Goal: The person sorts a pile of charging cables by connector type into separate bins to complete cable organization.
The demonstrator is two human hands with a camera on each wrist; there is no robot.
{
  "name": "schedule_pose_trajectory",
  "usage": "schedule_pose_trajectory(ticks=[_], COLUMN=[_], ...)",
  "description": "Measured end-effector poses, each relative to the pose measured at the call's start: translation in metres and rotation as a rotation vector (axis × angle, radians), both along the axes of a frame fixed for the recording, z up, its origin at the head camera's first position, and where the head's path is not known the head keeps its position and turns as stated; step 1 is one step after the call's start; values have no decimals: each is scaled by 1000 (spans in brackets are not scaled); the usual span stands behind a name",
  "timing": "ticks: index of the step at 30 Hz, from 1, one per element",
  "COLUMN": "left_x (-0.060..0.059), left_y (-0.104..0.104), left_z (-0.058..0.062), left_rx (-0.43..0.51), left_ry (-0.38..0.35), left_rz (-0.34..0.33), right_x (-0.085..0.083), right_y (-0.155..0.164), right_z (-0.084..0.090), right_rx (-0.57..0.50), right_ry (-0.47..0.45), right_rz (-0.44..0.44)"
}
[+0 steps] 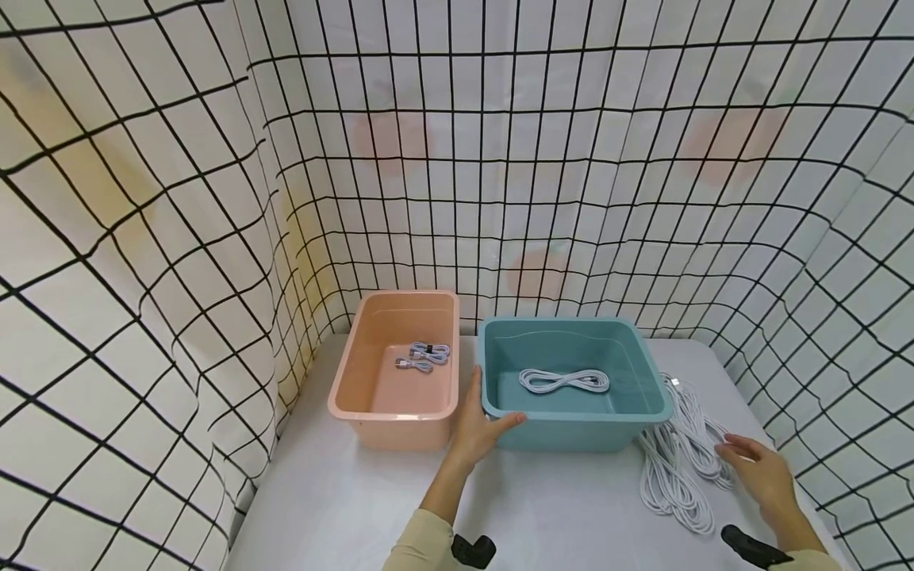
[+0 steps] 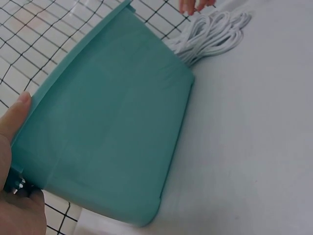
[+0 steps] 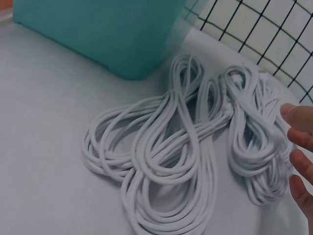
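Note:
My left hand [image 1: 474, 428] grips the near left corner of a teal plastic bin [image 1: 571, 432], thumb along the front rim and fingers along the left side. In the left wrist view, the thumb [image 2: 17, 115] lies at the bin's rim. Inside the bin is a coiled white cable [image 1: 564, 381]. Right of it, several bundled white cables [image 3: 166, 147] lie in a loose pile on the table. My right hand [image 1: 760, 472] is at the right edge of this pile, fingers loosely bent with nothing between them. In the right wrist view, its fingertips are beside the right-hand bundle [image 3: 254, 142].
A peach bin [image 1: 407, 432] stands left of the teal one, holding small bundled cables [image 1: 428, 354] with plugs. Both bins and the pile sit on a white table [image 1: 343, 507]. Black netting [image 1: 500, 182] encloses the back and sides.

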State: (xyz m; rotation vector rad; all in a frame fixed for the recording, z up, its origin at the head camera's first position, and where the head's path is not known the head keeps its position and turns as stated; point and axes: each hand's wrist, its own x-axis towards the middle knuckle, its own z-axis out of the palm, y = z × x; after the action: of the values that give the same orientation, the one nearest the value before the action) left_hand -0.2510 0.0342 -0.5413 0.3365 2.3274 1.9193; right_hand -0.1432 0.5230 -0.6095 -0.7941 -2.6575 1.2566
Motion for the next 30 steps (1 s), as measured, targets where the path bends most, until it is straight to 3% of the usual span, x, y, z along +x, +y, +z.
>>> schedule_pose_trajectory(ticks=[3,7,12,15,21,30], left_x=[-1,-1,-1,-1,-2,-2], left_y=[0,0,-1,-1,-1,-2], left_z=[0,-1,-2,-3,-3,-3], left_rx=[5,12,16,16,7,-3], left_ry=[-1,2,3,13,24,-14], left_rz=[2,-8,-5,-3,-6,3], right_x=[-3,-4,-4,-3,-4,-15], right_y=[-3,-7,-11,-12,-17,-18], right_z=[-12,-19,-20,-20,-21,-2], right_rx=[27,154,273,301,293,340], right_ry=[-45,-125,-109,-86,-34,-53], right_rz=[13,85,112,91,-38,-109])
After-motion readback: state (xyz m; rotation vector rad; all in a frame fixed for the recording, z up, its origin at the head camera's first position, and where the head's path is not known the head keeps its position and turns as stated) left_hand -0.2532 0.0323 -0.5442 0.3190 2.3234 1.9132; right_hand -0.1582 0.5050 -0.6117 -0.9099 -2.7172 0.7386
